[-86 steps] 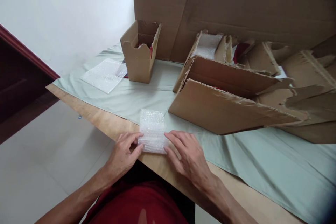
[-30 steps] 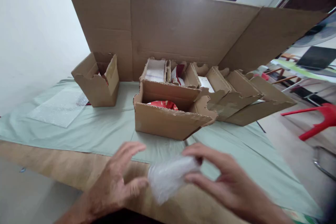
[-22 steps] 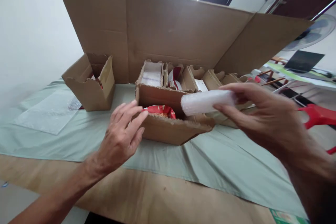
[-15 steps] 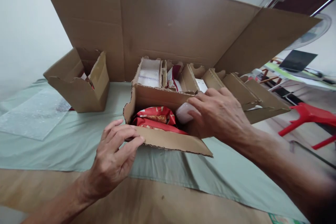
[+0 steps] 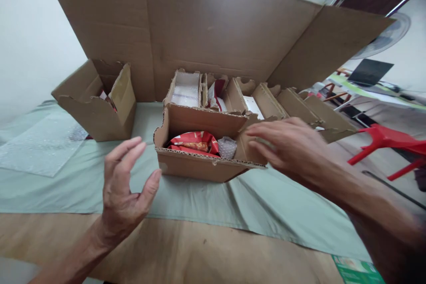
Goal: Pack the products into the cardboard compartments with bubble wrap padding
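Observation:
In front of me stands an open cardboard box (image 5: 189, 166) holding a red printed packet (image 5: 199, 142) and, to its right, a bubble-wrapped item (image 5: 227, 148). My left hand (image 5: 128, 182) is left of the box, apart from it, with thumb and fingers spread around nothing. At the box's right end is my right hand (image 5: 289, 155), its fingers stretched toward the end wall and nothing visible in them. Whether it touches the cardboard there I cannot tell. The undersides of its fingers are partly hidden.
Behind the box is a row of cardboard bins, one with bubble wrap (image 5: 186, 91). Another cardboard box (image 5: 106, 115) stands left, beside a flat bubble-wrap sheet (image 5: 43, 142). A tall cardboard panel (image 5: 213, 31) rises behind. A red stool (image 5: 382, 140) is at right.
My right hand has let go of the bubble-wrapped item, now lying in the box, and moved right. My left hand has left the front wall, which has swung upright, and moved left.

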`<state>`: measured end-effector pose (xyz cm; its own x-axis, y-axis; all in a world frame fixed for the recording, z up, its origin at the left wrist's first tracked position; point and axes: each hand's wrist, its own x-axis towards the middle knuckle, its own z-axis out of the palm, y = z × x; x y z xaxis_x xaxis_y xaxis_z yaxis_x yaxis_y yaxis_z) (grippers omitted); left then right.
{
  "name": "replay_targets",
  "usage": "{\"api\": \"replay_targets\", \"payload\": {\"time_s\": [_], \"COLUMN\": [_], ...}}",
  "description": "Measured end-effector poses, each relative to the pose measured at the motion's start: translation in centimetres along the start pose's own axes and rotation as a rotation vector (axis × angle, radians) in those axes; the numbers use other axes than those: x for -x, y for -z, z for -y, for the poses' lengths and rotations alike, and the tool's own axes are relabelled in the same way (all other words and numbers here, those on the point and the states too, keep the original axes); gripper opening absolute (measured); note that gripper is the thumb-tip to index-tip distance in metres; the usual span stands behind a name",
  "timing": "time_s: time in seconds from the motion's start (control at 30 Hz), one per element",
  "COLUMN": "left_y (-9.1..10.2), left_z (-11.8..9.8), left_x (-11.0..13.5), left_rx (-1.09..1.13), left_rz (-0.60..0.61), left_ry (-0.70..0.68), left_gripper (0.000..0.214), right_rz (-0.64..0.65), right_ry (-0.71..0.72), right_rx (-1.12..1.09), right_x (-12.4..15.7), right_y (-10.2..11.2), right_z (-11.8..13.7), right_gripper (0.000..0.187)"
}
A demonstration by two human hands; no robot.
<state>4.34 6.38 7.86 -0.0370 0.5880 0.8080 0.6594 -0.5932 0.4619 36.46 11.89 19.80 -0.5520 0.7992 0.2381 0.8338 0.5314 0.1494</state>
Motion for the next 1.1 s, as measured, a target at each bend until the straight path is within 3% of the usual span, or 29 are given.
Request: {"api": "replay_targets", "payload": {"time_s": [0.1,0.2,0.3,0.37,0.43,0.5,0.63,0.73,0.83,0.97,1.1], "left_y": [0.0,-1.7,-4.2,-5.4,-5.6,-4.7,-1.4,1.2,3.5,6.6,8.7], "left_z": [1.8,3.4,3.6,2.7,1.3,-0.5,-3.6,-4.2,-2.4,0.5,1.3], "left_x": [1.0,1.3,0.8,0.6,1.3,3.4,10.6,14.2,13.9,10.3,8.8], "left_rx": [0.157,0.357,0.551,0.657,0.671,0.599,0.455,0.388,0.312,0.277,0.262], "left_rz": [0.091,0.248,0.391,0.422,0.388,0.350,0.330,0.303,0.275,0.093,0.053], "left_ry": [0.276,0.542,0.702,0.740,0.726,0.679,0.592,0.635,0.763,0.864,0.893], "left_gripper": [0.073,0.084,0.089,0.087,0.084,0.077,0.069,0.060,0.049,0.066,0.070], "right_rz": [-0.263,-0.221,-0.109,-0.101,-0.128,-0.169,-0.196,-0.186,-0.205,-0.171,-0.148], "right_ry": [-0.306,-0.528,-0.536,-0.550,-0.587,-0.604,-0.532,-0.487,-0.501,-0.402,-0.307], "right_rx": [-0.106,-0.403,-0.714,-0.835,-0.874,-0.845,-0.792,-0.825,-0.815,-0.910,-0.998], "right_x": [6.0,9.3,8.5,7.0,6.4,7.6,13.1,14.6,12.4,8.2,4.9], "right_y": [0.3,-3.2,-8.1,-10.3,-11.0,-10.6,-9.0,-8.1,-8.4,-9.7,-10.6], "right_z": [-0.7,0.0,2.0,3.4,4.5,5.4,6.5,8.2,11.0,14.8,16.7], "right_gripper": [0.030,0.043,0.063,0.057,0.045,0.038,0.035,0.033,0.028,0.031,0.032]}}
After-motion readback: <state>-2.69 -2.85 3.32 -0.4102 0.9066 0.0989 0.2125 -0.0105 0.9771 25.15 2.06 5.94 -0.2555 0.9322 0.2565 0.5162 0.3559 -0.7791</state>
